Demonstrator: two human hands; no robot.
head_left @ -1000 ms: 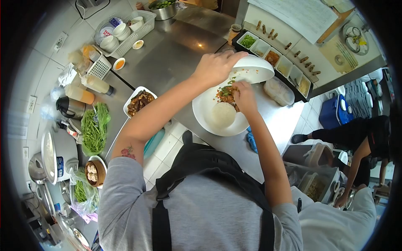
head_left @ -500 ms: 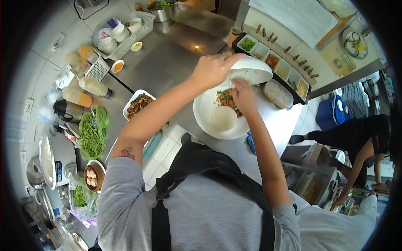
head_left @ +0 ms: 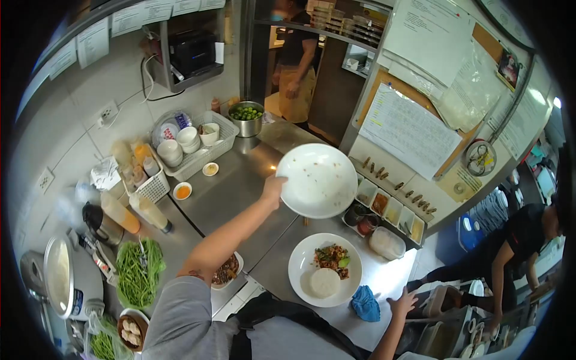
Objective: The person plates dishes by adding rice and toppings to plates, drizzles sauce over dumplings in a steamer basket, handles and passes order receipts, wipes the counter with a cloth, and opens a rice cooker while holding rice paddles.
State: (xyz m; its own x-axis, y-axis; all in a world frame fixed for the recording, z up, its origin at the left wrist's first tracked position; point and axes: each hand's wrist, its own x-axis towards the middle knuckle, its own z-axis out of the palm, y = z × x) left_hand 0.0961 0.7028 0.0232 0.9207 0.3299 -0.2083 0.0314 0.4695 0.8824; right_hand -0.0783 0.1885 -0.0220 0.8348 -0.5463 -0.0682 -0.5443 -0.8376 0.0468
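My left hand (head_left: 274, 191) grips the rim of a white bowl (head_left: 318, 180), raised over the counter with its food-specked inside facing me. Below it, a white plate (head_left: 296, 288) holds a round mound of rice (head_left: 324, 282) beside a stir-fry (head_left: 333, 259) with green leaves. My right hand (head_left: 402, 302) is apart from the plate, its fingers spread and nothing in them. Between that hand and the plate lies a crumpled blue cloth (head_left: 366, 303). My left forearm partly covers a dish of dark brown food (head_left: 227, 273).
Topping containers (head_left: 393, 213) line the counter's right edge near a clear plastic tub (head_left: 387, 242). Sauce bottles (head_left: 150, 211), green beans (head_left: 139, 267) and a white basket (head_left: 216, 144) stand left. A co-worker (head_left: 510, 258) bends at the right; another person (head_left: 298, 66) stands beyond the opening.
The bowl has moved up and away from the plate with my left hand. My right hand has left the bowl and plate, moving down and right. The view has tilted up.
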